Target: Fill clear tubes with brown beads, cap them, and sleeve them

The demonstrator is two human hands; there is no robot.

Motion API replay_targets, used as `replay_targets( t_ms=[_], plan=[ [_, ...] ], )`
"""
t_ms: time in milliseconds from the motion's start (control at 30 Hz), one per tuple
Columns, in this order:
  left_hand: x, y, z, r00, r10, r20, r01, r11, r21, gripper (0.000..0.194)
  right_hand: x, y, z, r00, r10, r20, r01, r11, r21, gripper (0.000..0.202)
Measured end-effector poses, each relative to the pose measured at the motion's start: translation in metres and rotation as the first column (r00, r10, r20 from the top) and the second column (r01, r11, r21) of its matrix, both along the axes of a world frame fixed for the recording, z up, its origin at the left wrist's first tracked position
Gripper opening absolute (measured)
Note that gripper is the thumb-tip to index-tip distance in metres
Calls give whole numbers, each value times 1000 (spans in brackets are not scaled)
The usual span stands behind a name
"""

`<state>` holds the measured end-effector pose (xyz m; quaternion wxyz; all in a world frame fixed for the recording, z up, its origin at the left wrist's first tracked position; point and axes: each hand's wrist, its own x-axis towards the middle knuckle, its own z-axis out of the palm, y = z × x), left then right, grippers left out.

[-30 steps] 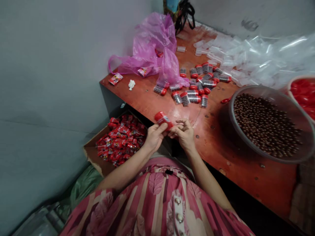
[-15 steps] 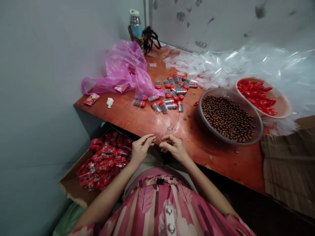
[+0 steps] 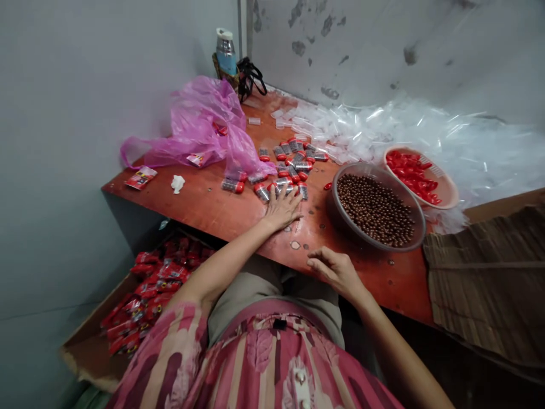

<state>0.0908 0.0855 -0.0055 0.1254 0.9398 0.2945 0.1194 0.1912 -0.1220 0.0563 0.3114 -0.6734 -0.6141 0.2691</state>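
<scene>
My left hand (image 3: pixel 283 210) reaches over the red-topped table (image 3: pixel 238 218) with its fingers spread. Its fingertips touch the near side of a cluster of small clear tubes with red caps and dark filling (image 3: pixel 303 166), covering some of them. Above the table's front edge is my right hand (image 3: pixel 336 270), its fingers curled in toward the thumb. Anything between those fingers is too small to make out. To its upper right stands a translucent bowl (image 3: pixel 421 238) of brown balls (image 3: pixel 374 207).
A pink basket (image 3: pixel 451 193) holds red caps (image 3: pixel 413 176). Behind it spreads a heap of clear tubes (image 3: pixel 426 122). A pink plastic bag (image 3: pixel 204 108) and a bottle (image 3: pixel 226 54) stand left. A carton (image 3: pixel 80 346) of red packets (image 3: pixel 145 295) sits below; cardboard (image 3: pixel 489 278) lies right.
My hands were close together at the table edge. Now the left has moved forward and opened onto the capped tubes, and the right has drawn away to the right. The view has shifted slightly.
</scene>
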Motion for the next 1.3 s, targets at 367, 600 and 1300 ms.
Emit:
replay_targets(
  t_ms=[367, 600, 1300],
  plan=[
    [20, 63, -6, 993, 104, -57, -105, 994, -3, 66, 33, 1, 32, 995, -46, 93, 28, 982, 186, 7],
    [25, 92, -2, 966, 230, -121, -230, 973, 14, 62, 93, 10, 42, 970, -146, 193, 70, 933, 353, 12],
    [18, 90, -15, 990, 78, 118, -103, 970, 221, 45, 334, 73, 56, 480, -823, 304, 801, 552, 230, 26]
  ],
)
